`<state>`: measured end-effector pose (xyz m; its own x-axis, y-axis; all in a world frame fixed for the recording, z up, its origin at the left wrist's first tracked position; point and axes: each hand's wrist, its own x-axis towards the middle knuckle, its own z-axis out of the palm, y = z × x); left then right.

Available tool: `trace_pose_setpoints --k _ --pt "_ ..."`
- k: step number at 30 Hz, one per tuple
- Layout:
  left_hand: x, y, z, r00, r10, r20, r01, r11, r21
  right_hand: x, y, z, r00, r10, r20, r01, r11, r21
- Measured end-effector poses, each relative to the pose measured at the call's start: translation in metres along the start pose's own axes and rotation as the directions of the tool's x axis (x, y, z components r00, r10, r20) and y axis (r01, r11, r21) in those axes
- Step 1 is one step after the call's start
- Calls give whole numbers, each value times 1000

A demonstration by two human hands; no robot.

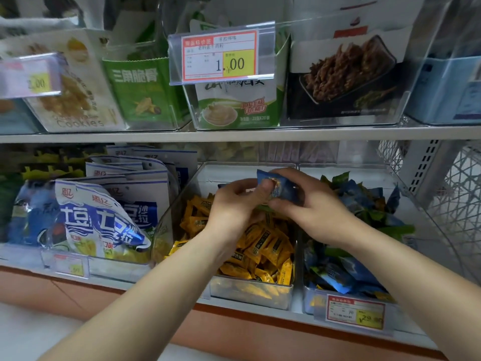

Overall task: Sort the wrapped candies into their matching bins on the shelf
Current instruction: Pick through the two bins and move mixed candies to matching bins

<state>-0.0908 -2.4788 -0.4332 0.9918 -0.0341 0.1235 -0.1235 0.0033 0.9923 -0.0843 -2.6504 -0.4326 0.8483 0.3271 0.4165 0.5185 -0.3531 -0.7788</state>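
Note:
Both hands meet above the clear bin [179, 204] of yellow wrapped candies [263, 251] on the lower shelf. My right hand [312, 207] grips a blue wrapped candy [282, 187], and my left hand [234, 204] pinches its left side with thumb and fingers. A green wrapper [264, 208] pokes out between the hands; which hand holds it I cannot tell. To the right stands a second clear bin [426, 225] filled with blue and green wrapped candies [364, 201].
Blue and white snack bags [104, 217] fill the shelf section to the left. The upper shelf [234, 135] carries clear bins of snack packs and a price tag [221, 54]. Another price tag [355, 310] hangs on the right bin's front. A white wire rack [458, 183] stands at the right.

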Motion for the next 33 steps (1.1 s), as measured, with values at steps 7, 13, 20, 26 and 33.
trace_pose_setpoints --k 7,13,20,26,33 --pt "59 -13 -23 984 177 2 -131 722 680 -18 6 -34 987 74 -141 -134 867 -480" --pt "132 -48 -40 995 -90 -53 87 436 896 -22 15 -57 910 247 -333 -413 454 -790" --pt "131 -54 -51 997 -79 15 10 306 952 -13 14 -50 860 371 -350 -466 290 -836" --pt "77 -25 -33 968 245 -44 -155 731 664 -5 0 -33 967 156 -203 -255 665 -702" --pt "18 1 11 983 82 167 -86 996 17 -1 -10 -10 991 58 -124 -83 974 -211"
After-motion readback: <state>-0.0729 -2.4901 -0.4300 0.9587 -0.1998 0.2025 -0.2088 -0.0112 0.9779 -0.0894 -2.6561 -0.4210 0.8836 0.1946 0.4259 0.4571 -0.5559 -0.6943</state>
